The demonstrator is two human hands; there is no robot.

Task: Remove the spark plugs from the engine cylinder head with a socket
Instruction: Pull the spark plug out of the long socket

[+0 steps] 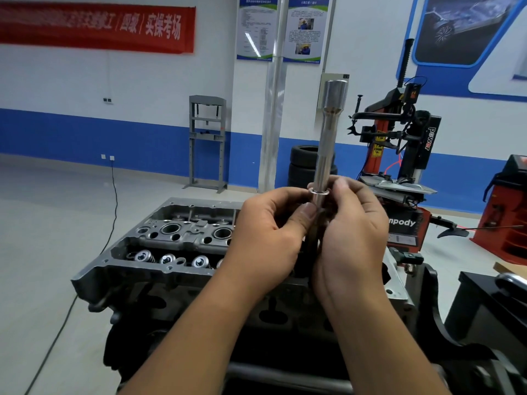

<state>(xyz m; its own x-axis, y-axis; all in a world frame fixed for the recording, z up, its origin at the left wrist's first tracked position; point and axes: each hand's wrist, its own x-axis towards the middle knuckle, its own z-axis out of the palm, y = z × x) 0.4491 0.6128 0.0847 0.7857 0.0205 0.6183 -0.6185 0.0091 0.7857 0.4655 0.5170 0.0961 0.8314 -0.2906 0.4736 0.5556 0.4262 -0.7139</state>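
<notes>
Fingers (pixel 309 215) of both hands are curled and pinched together round the lower end of the socket (pixel 328 132), clamped on it from opposite sides: the left hand (pixel 265 238) grips with thumb and forefinger just below a thin ring (pixel 319 191) that sits on the shaft, while the right hand (pixel 353 223) closes on the same stretch from the other side, its fingertips touching the ring. The socket stands nearly upright between the two hands, its long polished shaft rising clear above the fingers to a wider cylindrical head at the top; whatever continues below the grip is dark and mostly hidden by the palms, so whether a spark plug or an extension is seated there cannot be told. As bright steel, the socket is judged stiff, fairly heavy for its slimness and rather slippery, so a firm hold low on the shaft, close to the ring, should steady it better than a grip on the smooth upper length; a plug's ceramic part, if one is inside, would be fragile and calls for a straight pull. Beyond and below the hands lies the cylinder head (pixel 176 240), its open wells (pixel 170 228) and valve springs (pixel 144 256) showing toward its left end, the right end covered by the hands. The socket is held above the head's right half, apart from it. Farther off stand a tyre changer (pixel 399 143) and stacked tyres (pixel 303 163).
</notes>
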